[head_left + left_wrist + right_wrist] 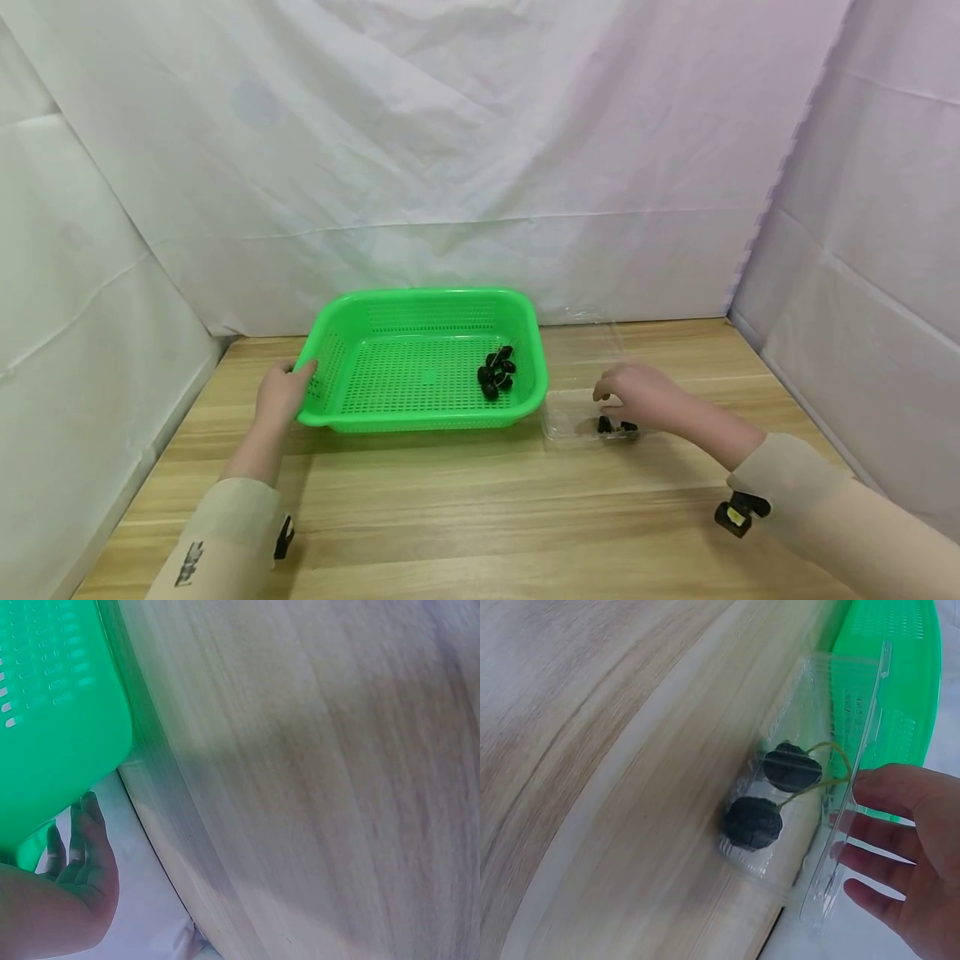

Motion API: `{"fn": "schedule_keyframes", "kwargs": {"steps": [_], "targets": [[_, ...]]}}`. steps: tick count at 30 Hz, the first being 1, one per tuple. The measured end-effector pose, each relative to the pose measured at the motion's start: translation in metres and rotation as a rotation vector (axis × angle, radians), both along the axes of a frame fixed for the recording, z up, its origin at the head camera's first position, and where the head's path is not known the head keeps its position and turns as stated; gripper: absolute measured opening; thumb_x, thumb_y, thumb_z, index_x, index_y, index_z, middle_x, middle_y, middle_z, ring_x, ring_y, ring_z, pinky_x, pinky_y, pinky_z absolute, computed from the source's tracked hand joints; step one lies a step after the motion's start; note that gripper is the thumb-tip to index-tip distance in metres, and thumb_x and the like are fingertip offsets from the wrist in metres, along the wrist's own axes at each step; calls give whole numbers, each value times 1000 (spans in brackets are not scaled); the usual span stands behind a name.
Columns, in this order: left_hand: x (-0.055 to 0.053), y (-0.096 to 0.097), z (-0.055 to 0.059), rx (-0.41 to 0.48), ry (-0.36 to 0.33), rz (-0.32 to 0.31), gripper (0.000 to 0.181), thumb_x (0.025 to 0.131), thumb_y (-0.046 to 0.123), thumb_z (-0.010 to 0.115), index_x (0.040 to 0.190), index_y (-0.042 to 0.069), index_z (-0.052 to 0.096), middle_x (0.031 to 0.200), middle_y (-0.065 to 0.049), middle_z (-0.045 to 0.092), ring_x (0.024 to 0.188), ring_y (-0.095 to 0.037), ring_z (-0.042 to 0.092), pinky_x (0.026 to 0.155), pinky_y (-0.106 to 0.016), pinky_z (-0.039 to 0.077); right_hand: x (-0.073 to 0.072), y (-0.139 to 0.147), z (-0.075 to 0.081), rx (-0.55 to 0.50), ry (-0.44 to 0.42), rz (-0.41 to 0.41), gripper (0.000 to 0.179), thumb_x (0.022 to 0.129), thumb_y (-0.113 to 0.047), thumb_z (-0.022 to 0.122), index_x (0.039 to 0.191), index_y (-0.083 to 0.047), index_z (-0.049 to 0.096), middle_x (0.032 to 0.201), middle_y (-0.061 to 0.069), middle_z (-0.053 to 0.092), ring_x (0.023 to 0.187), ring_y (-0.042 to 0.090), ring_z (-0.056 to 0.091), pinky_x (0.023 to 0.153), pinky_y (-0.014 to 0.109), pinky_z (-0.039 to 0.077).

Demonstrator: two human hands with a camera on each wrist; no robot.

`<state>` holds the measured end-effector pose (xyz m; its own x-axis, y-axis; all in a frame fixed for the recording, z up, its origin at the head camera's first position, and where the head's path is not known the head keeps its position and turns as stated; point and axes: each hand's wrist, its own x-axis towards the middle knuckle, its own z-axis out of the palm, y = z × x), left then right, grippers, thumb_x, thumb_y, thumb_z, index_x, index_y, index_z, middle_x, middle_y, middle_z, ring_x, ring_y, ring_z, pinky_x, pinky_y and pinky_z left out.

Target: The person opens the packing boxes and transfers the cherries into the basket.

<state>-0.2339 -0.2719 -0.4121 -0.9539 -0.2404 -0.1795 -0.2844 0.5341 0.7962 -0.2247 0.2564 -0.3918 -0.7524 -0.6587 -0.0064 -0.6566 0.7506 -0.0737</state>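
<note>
A green plastic basket (427, 421) with slotted walls stands on the table. My left hand (282, 392) grips its left rim, with the fingers (91, 832) under the outer edge. Inside the basket, at its right end, lies a cluster of dark cherries (495, 375) with thin stems. My right hand (641, 396) hovers over a clear plastic box (566, 425) right of the basket, its thumb and fingers apart. Two dark cherries (754, 823) on joined yellowish stems (832, 746) lie in that box. The stem bend is close to my right thumb; whether they touch I cannot tell.
The box's clear lid (577, 333) stands raised behind it, hard to make out. A wooden table (450, 517) carries everything. White cloth (450, 150) hangs at the back and on both sides, close behind the basket.
</note>
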Motion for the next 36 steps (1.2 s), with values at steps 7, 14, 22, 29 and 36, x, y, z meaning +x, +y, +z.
{"fn": "schedule_keyframes", "kwargs": {"steps": [7,14,22,29,36], "targets": [[0,-1,-1,-1,7,0,70,102,46,37,138,-15,38,122,-28,50,97,-30,54,69,-29,49,2,7,4,12,-73,13,11,84,-13,76,95,-9,75,90,-1,68,85,21,65,74,38,54],[0,0,0,1,12,3,70,102,45,37,137,-15,38,120,-27,50,94,-28,55,68,-28,49,1,13,12,-1,-190,60,10,83,-4,73,91,-10,74,87,-4,67,81,19,64,70,34,53],[0,-1,-1,-3,20,0,69,102,44,38,136,-15,40,119,-27,51,93,-28,56,68,-27,49,3,14,19,-5,-351,25,22,80,3,63,92,-13,74,89,-6,66,80,13,59,70,34,50],[-1,-1,-1,-4,10,1,69,102,45,37,137,-15,39,122,-28,49,100,-31,53,72,-32,48,8,9,26,22,-442,-30,24,78,-4,67,99,-11,74,94,-4,66,86,17,60,74,38,51],[0,-1,1,-10,11,7,68,102,45,38,136,-15,41,120,-27,50,97,-31,53,72,-31,48,8,11,24,38,-439,-12,13,81,-9,70,91,-13,76,90,-8,66,79,10,58,69,34,50]]}}
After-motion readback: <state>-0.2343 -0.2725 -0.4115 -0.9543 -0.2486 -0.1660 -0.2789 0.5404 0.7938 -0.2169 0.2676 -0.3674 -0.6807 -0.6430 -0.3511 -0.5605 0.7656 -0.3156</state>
